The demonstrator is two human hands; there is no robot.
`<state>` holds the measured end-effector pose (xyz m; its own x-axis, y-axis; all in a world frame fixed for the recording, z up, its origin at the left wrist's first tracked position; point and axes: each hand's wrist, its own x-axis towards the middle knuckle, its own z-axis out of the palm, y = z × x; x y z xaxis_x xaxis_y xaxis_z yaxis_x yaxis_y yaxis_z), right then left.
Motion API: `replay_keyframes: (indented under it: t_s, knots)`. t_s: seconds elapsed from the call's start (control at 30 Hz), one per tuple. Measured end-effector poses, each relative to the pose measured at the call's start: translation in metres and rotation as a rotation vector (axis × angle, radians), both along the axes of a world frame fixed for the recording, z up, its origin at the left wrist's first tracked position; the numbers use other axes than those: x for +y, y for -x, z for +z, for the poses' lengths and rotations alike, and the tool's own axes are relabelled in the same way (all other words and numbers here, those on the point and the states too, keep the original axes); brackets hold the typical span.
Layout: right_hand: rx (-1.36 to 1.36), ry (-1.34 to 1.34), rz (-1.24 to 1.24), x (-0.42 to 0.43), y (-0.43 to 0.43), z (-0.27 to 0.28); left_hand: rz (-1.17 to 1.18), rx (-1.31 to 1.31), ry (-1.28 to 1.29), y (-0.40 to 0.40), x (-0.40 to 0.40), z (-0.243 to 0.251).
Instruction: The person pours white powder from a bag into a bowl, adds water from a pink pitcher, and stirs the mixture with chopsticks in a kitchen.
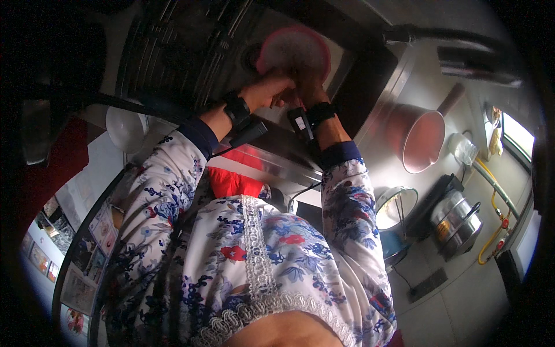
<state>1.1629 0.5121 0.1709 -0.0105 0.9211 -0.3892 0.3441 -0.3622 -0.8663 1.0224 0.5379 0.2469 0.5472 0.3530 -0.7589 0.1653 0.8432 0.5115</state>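
Observation:
A round pink-rimmed basin or strainer (295, 47) lies in a dark sink (269, 26), at the top middle of the view. My left hand (271, 91) reaches in from the left, just below the round vessel's near rim, with its fingers partly curled. My right hand (310, 84) meets it at the same rim, blurred and in deep shadow. The two hands are close together or touching. What either one holds is hidden by the dark. A black strap with a small device sits on each wrist.
A drying rack (186, 47) stands left of the sink, with a white bowl (125, 126) nearer me. To the right are a pink dipper (422, 139), a glass jar (463, 147), a white bowl with chopsticks (390, 212) and a steel pot (457, 221). A faucet spans the upper right.

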Motion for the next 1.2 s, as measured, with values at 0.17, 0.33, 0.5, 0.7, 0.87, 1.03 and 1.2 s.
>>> replay_keyframes:
  t_s: [0.17,0.33,0.5,0.7,0.87,1.03,1.2]
  knots:
    - [-0.342,-0.034,0.256,-0.006,-0.002,-0.026,0.123,-0.012,0.201,0.010,-0.007,0.002]
    - [-0.334,-0.077,0.333,-0.013,-0.008,-0.027,0.044,-0.039,0.060,0.011,-0.011,0.002]
    - [-0.199,-0.170,0.129,-0.015,-0.014,0.024,-0.023,-0.114,-0.092,0.000,0.001,-0.007]
    - [0.161,-0.126,-0.233,-0.032,-0.049,-0.023,0.122,-0.070,0.170,-0.003,-0.014,-0.005]
    - [1.409,0.285,-1.208,-0.011,-0.041,0.035,0.266,0.181,0.054,-0.019,-0.066,0.010]
    - [1.534,0.112,-1.120,-0.003,-0.044,0.035,0.293,0.249,-0.015,-0.028,-0.100,-0.035]
    - [1.672,-0.027,-1.110,0.006,-0.044,0.011,0.306,0.262,-0.031,-0.036,-0.109,-0.051]
